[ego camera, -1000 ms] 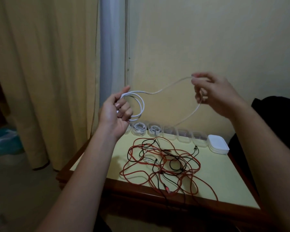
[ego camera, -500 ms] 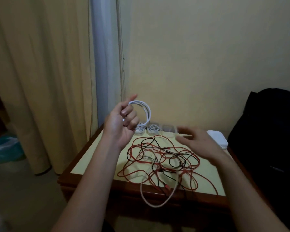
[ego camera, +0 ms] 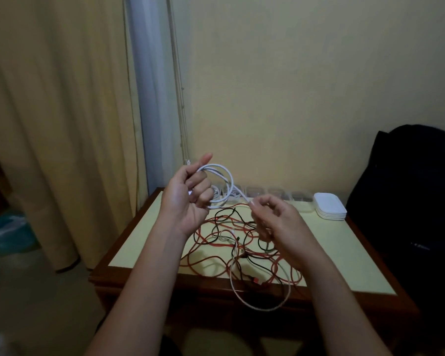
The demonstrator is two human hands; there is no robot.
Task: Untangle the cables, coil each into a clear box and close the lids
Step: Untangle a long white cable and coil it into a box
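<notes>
My left hand (ego camera: 188, 199) holds a coil of white cable (ego camera: 226, 183) raised above the back of the table. My right hand (ego camera: 275, 222) pinches the same cable just below the coil. The rest of the white cable runs down behind my right hand and hangs in a loop (ego camera: 261, 308) over the table's front edge. A tangle of red and black cables (ego camera: 216, 250) lies on the table (ego camera: 149, 227). A row of small clear boxes (ego camera: 278, 195) stands along the back edge; those on the left hold coiled white cables.
A stack of white lids (ego camera: 329, 208) sits at the back right of the table. A black bag (ego camera: 409, 201) rests against the table's right side. Curtains (ego camera: 49, 124) hang on the left, the wall is close behind.
My right hand dropped from high on the right, let the cable go, then came back and pinched it near the coil. The slack now hangs over the table front.
</notes>
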